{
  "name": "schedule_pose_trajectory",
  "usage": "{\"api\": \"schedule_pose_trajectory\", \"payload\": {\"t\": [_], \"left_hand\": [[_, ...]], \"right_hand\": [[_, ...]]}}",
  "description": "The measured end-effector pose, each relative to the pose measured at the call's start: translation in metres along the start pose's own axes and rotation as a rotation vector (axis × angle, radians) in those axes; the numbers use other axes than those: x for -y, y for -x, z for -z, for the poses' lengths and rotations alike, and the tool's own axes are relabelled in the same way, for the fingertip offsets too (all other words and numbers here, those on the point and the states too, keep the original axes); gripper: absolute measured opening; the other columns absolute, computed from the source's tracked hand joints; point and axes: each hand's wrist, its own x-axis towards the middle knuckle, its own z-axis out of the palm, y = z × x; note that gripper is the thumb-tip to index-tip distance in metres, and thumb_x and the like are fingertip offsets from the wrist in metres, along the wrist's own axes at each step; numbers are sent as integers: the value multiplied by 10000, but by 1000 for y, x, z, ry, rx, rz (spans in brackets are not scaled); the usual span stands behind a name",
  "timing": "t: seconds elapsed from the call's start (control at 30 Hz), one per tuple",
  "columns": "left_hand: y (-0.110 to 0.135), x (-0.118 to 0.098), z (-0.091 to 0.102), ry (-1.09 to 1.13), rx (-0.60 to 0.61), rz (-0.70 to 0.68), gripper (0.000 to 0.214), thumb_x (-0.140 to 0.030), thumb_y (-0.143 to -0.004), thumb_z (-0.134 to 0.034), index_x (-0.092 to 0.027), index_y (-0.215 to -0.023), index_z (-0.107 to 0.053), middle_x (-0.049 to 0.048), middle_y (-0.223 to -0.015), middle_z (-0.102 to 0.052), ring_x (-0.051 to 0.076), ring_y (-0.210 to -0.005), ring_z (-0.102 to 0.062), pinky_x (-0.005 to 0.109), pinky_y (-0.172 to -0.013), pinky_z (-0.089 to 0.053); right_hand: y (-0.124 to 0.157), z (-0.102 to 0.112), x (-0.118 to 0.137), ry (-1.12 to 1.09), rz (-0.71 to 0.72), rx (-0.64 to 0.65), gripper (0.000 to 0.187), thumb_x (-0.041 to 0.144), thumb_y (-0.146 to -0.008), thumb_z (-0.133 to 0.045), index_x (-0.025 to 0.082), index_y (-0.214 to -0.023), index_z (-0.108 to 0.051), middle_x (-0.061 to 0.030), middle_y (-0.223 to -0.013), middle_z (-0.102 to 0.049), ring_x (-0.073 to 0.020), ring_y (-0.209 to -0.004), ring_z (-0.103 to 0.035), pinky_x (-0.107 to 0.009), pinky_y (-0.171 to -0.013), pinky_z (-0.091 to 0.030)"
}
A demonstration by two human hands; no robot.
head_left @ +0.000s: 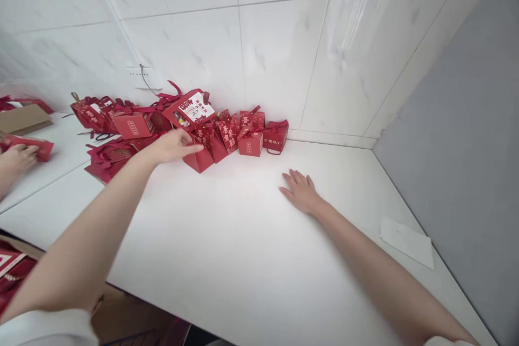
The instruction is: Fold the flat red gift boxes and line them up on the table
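Left hand: the left hand [174,146] is stretched out over the heap of red gift boxes, fingers loosely extended and resting on the top edge of the nearest red gift box [198,158]; I cannot tell whether they grip it or only touch.
Right hand: the right hand [300,192] lies flat, palm down, on the white table [243,238], fingers spread a little, holding nothing, well apart from the boxes.
Where the box is: at the front edge of the heap, near the tiled wall [284,54], tipped over on a slant, not upright.
Heap: many small red paper boxes with ribbon handles, piled loosely; 3 stand more or less upright at the right end [263,138], and 1 larger box with a white printed panel [190,108] lies on top.
Handling: likely light, thin card, easily dented or crushed; the printed faces look smooth and may slip.
Where to hold: by my judgement, across 2 opposite side walls near the top, or by the ribbon handle, with gentle pressure.
Other things: a white sheet of paper [406,240] lies by the grey wall; another person's hand [18,158] at far left touches a flat red piece [28,146].
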Motion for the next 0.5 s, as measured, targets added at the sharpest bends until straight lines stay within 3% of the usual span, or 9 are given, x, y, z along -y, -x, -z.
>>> {"api": "schedule_pose_trajectory", "payload": {"t": [0.03,0.1,0.17,0.23,0.3,0.37,0.5], "left_hand": [[-13,5,-12,6,-131,97,674,-662,-645,-732,-116,-1013,-587,109,-1015,-638,237,-897,-605,367,-791,-512],[-31,22,-40,52,-390,106,728,-631,-706,-705,-133,-1199,-510,148,-1276,-512,296,-1205,-491,442,-1014,-424],[-39,47,-71,145,-461,-7,850,-601,-708,-723,-166,-1362,-399,156,-1491,-289,318,-1411,-281,479,-1153,-275],[-42,73,-100,292,-443,-11,1024,-598,-651,-774,-186,-1456,-295,173,-1580,-75,353,-1488,-82,500,-1193,-189],[-44,95,-124,408,-451,-5,1083,-601,-664,-765,-180,-1502,-223,192,-1584,-103,351,-1498,-57,508,-1208,-145],[-45,107,-140,498,-434,-70,1082,-601,-679,-756,-176,-1512,-211,196,-1564,-205,338,-1481,-164,497,-1211,-157],[-38,108,-154,652,-478,-219,973,-680,-778,-602,-167,-1515,-227,193,-1487,-365,315,-1409,-342,476,-1172,-273]], "right_hand": [[-2,-6,-2,0,25,-34,690,608,-975,-183,170,-1497,-293,-166,-1614,-188,-337,-1492,-146,-550,-1189,-117],[-4,-12,-7,-7,72,-86,696,616,-976,-174,165,-1482,-330,-166,-1600,-233,-324,-1487,-169,-532,-1194,-113],[-7,-15,-10,-12,85,-114,676,605,-979,-211,161,-1464,-368,-166,-1586,-267,-312,-1476,-208,-514,-1194,-130],[-12,-17,-12,-7,63,-138,627,567,-986,-259,165,-1447,-398,-156,-1575,-297,-297,-1468,-233,-502,-1193,-139],[-16,-21,-13,-3,48,-161,588,534,-988,-302,169,-1434,-420,-148,-1564,-321,-289,-1462,-247,-495,-1191,-145],[-19,-24,-14,-7,54,-180,574,520,-988,-323,168,-1428,-431,-146,-1557,-336,-289,-1458,-255,-495,-1188,-149],[-20,-27,-16,-22,65,-193,567,521,-988,-329,174,-1420,-443,-145,-1552,-345,-294,-1454,-262,-498,-1186,-148]]}}
